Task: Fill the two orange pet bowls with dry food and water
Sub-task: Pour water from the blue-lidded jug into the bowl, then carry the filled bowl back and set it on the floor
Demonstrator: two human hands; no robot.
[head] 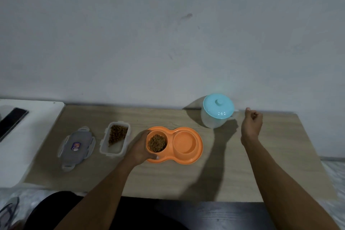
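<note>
An orange double pet bowl (197, 145) lies on the wooden table (270, 164). Its left bowl holds brown dry food (157, 143); its right bowl (185, 142) looks empty. My left hand (139, 148) grips the left end of the orange dish, thumb on the near rim. My right hand (251, 123) hovers over the table just right of a clear jug with a light blue lid (217, 110), fingers loosely curled and holding nothing. A clear food container (115, 139) with some dry food stands left of the dish.
The container's grey clip lid (76, 146) lies at the left of the table. A white surface (28, 136) with a dark phone (13, 121) adjoins the table's left end. A wall runs behind the table.
</note>
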